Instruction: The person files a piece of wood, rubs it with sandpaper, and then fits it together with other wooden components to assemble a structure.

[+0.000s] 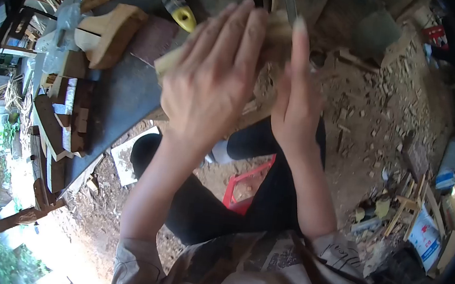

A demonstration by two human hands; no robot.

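Note:
A light wooden piece (164, 64) lies at the edge of the dark workbench, under my left hand (211, 71). The fingers of that hand stretch over the wood and press on it from above. To its right my right hand (297, 97) is closed, partly blurred, with its index finger pointing up along a thin metal blade (289, 3). The handle of the blade is hidden in the hand. Just above my left hand lies a tool with a yellow and black handle (179, 12).
Curved wooden parts (117, 36) and stacked wood blocks (72, 117) sit on the dark workbench (125, 89) at the left. A red stool (245, 184) shows between my legs. Wood chips cover the ground (374, 118); a bag (424, 237) and sticks lie at the right.

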